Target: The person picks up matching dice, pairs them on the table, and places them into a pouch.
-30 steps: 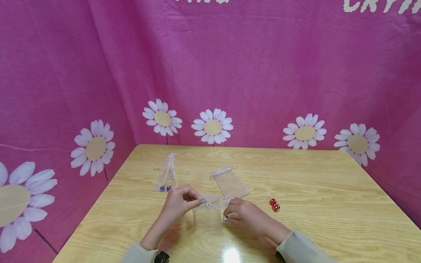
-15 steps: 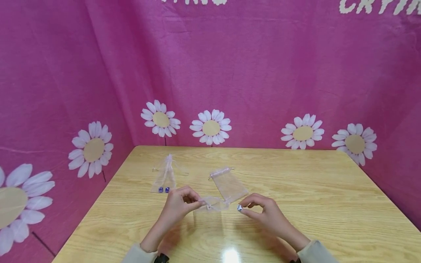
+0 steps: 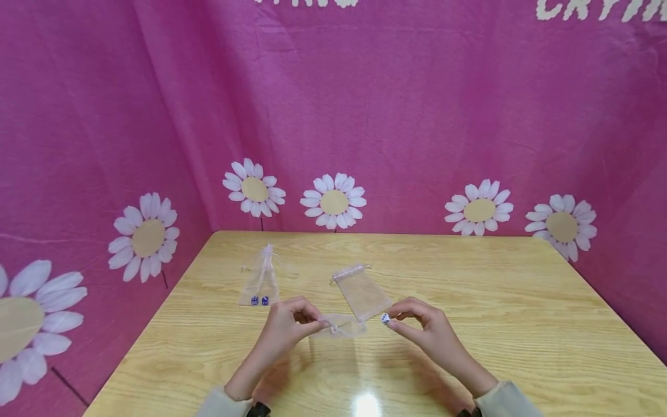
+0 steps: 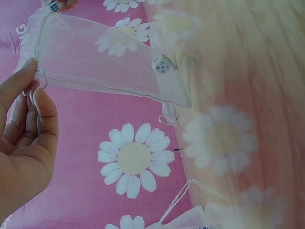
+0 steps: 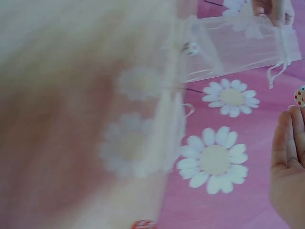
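Note:
My left hand [image 3: 286,324] pinches the rim of a sheer organza drawstring bag [image 3: 337,327], which hangs above the table. A white die [image 4: 163,64] lies in the bottom of that bag, seen through the mesh in both wrist views. Just right of the bag's mouth, my right hand [image 3: 424,330] pinches another white die [image 3: 385,318] between thumb and fingertips, apart from the bag. In the right wrist view this die [image 5: 300,96] shows at the right edge, with red and dark dots.
Behind my hands lies a flat organza bag [image 3: 362,292]. At the back left is a drawn-in bag [image 3: 263,284] with blue dice [image 3: 255,300] inside. A red die [image 5: 144,224] shows at the right wrist view's bottom edge. A pink flowered cloth [image 3: 396,116] stands behind the wooden table [image 3: 495,278].
My right hand has left the bag's rim and moved right, keeping a white die in its fingertips. The red dice are now hidden behind it. My left hand has stayed nearly still.

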### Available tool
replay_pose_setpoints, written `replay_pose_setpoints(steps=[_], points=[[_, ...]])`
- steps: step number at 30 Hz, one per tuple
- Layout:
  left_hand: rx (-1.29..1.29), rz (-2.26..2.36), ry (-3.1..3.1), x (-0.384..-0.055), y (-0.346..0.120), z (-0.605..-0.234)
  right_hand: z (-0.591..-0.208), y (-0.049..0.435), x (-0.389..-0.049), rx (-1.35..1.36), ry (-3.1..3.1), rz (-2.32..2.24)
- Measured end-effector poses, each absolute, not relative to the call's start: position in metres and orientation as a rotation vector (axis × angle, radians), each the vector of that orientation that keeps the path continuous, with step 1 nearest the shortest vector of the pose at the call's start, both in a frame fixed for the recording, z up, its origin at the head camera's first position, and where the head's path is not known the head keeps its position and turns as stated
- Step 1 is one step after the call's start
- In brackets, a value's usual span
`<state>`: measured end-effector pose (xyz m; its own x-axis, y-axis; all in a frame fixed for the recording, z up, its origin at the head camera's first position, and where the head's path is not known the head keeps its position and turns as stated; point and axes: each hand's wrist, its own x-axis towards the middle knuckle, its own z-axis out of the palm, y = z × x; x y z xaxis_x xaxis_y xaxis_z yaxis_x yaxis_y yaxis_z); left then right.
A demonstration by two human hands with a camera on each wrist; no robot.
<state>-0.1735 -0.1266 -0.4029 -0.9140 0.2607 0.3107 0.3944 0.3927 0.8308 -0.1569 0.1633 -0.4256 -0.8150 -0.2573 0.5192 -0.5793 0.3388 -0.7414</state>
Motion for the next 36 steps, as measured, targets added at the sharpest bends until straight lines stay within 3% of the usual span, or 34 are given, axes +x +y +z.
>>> replay_pose_setpoints(steps=[15, 36], points=[[-0.655, -1.53, -2.528, -0.171, -0.121, -0.401, -0.404, 0.124, -0.157, 1.161, -2.091, 0.996], [-0.755, -1.513, -2.499, -0.169, -0.118, -0.4, -0.403, 0.122, -0.156, 1.204, -2.049, 0.927]])
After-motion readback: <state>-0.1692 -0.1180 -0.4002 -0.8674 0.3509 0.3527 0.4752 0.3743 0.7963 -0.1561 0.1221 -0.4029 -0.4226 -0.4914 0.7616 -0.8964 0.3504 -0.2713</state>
